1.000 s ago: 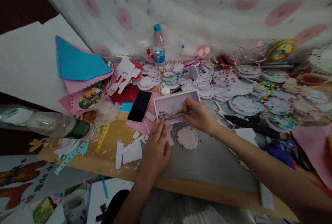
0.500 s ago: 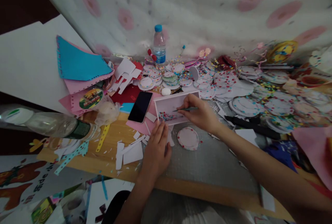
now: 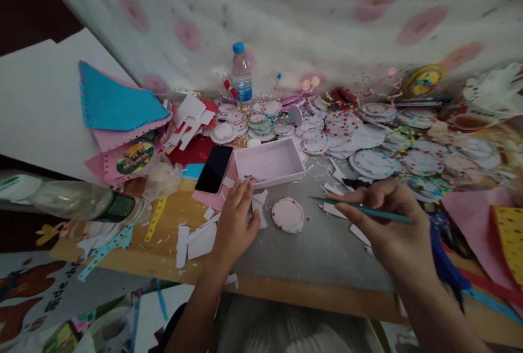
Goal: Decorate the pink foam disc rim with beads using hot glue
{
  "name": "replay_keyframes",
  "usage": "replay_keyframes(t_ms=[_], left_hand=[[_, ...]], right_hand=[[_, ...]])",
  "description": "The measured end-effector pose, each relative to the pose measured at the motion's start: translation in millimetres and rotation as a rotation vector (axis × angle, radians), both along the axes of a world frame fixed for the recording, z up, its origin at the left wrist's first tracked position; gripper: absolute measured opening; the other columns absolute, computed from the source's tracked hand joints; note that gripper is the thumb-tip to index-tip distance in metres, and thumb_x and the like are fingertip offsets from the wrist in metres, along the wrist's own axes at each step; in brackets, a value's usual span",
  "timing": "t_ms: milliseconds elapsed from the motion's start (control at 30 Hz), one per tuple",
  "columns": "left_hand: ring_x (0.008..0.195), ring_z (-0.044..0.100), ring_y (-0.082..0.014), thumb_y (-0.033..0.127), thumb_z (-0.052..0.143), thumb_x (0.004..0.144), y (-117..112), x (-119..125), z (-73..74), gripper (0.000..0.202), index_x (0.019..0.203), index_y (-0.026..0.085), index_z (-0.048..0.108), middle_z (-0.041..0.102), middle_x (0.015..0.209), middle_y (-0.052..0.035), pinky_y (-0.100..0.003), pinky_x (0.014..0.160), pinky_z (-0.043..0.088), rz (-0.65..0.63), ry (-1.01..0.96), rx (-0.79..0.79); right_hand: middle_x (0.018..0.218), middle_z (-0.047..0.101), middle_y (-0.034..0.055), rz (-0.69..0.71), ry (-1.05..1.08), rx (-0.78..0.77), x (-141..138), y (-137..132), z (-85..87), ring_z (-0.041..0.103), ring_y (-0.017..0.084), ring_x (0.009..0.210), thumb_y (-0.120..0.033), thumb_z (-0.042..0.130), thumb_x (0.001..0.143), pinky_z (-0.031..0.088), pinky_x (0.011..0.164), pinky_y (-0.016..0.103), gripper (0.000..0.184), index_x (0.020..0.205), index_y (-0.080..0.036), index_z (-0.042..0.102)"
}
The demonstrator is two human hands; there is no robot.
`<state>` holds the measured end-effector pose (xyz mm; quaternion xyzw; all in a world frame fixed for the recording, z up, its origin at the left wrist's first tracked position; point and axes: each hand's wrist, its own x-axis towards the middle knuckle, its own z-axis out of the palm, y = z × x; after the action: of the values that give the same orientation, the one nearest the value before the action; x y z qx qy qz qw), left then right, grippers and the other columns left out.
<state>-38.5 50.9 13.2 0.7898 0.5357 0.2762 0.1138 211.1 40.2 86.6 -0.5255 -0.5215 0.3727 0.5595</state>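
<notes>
Right hand (image 3: 398, 233) pinches slim, tapered tweezers (image 3: 382, 213). Left hand (image 3: 234, 222): extended fingers, empty, at rectangular box (image 3: 272, 162). Between hands: round, red-dotted disc (image 3: 288, 214).

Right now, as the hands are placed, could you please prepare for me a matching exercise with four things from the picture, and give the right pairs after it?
Things
1. Teal pointed tool
2. Round white disc with red dots
3. Phone
4. Blue-capped bottle

Places or states
A. Upright, in front of the flowered cloth
B. Held in the right hand
C. Dark screen facing up
D. On the grey mat, between the left hand and the right hand

Pairs: 1-B, 2-D, 3-C, 4-A
</notes>
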Motion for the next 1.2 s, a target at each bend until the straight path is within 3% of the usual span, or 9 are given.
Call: replay_keyframes(t_ms=[100,233,333,433,533,833,967,1200], left_hand=[[0.139,0.033,-0.0270,0.016,0.051,0.088,-0.2,-1.6,9.1,0.054,0.141,0.020,0.038,0.042,0.146,-0.0129,-0.050,0.112,0.032,0.008,-0.041,0.038],[0.119,0.052,-0.0232,0.016,0.054,0.088,-19.0,6.3,37.4,0.034,0.122,0.021,0.056,0.059,0.122,-0.0102,-0.042,0.103,0.041,0.164,-0.262,0.119],[0.095,0.060,-0.0176,0.015,0.053,0.089,-38.9,20.9,58.6,0.021,0.107,0.021,0.062,0.064,0.101,-0.0058,-0.031,0.083,0.049,0.087,-0.453,-0.042],[0.089,0.060,-0.0166,0.015,0.053,0.089,-53.7,37.8,68.4,0.017,0.102,0.020,0.063,0.064,0.097,-0.0056,-0.028,0.079,0.049,-0.038,-0.534,-0.211],[0.087,0.060,-0.0156,0.013,0.054,0.087,-60.1,49.9,69.1,0.015,0.097,0.018,0.063,0.064,0.093,-0.0048,-0.027,0.079,0.048,-0.098,-0.575,-0.271],[0.078,0.062,-0.0140,0.012,0.053,0.088,-59.6,54.6,68.2,0.014,0.085,0.017,0.065,0.066,0.081,-0.0028,-0.024,0.072,0.048,-0.077,-0.656,-0.363],[0.079,0.063,-0.0141,0.012,0.054,0.088,-60.3,53.5,66.9,0.015,0.084,0.018,0.067,0.068,0.081,-0.0029,-0.024,0.072,0.049,-0.059,-0.654,-0.369],[0.072,0.062,-0.0121,0.009,0.057,0.084,-59.4,54.2,66.7,0.013,0.078,0.016,0.065,0.066,0.074,-0.0014,-0.021,0.067,0.048,-0.080,-0.637,-0.330]], right_hand=[[0.076,0.074,-0.0009,-0.039,0.054,-0.044,6.0,-17.6,-8.2,0.072,0.023,0.077,-0.025,0.079,0.070,0.050,0.054,0.028,0.038,0.074,-0.026,0.040],[0.078,0.074,-0.0011,-0.004,0.106,-0.084,6.5,-34.7,-14.5,0.072,0.023,0.076,-0.023,0.077,0.072,0.051,0.055,0.029,0.038,0.075,-0.027,0.039],[0.077,0.072,-0.0017,0.066,0.147,-0.105,1.6,-42.8,-15.6,0.072,0.022,0.078,-0.020,0.075,0.074,0.053,0.059,0.028,0.037,0.075,-0.026,0.039],[0.074,0.070,-0.0020,0.118,0.196,-0.125,-6.0,-47.8,-14.5,0.072,0.021,0.080,-0.018,0.075,0.074,0.054,0.060,0.027,0.036,0.075,-0.026,0.040],[0.072,0.069,-0.0013,0.144,0.216,-0.137,-12.1,-51.5,-12.7,0.071,0.020,0.076,-0.018,0.075,0.074,0.053,0.058,0.026,0.036,0.074,-0.026,0.039],[0.074,0.069,-0.0009,0.115,0.233,-0.193,-10.5,-58.8,-13.2,0.071,0.021,0.077,-0.023,0.074,0.076,0.054,0.061,0.028,0.037,0.074,-0.026,0.037],[0.073,0.069,-0.0008,0.068,0.213,-0.201,-7.0,-59.2,-13.2,0.072,0.023,0.080,-0.024,0.074,0.075,0.056,0.063,0.031,0.038,0.074,-0.027,0.037],[0.079,0.072,0.0010,0.149,0.219,-0.180,-8.2,-58.5,-18.4,0.070,0.019,0.074,-0.019,0.073,0.075,0.052,0.060,0.027,0.035,0.074,-0.026,0.039]])
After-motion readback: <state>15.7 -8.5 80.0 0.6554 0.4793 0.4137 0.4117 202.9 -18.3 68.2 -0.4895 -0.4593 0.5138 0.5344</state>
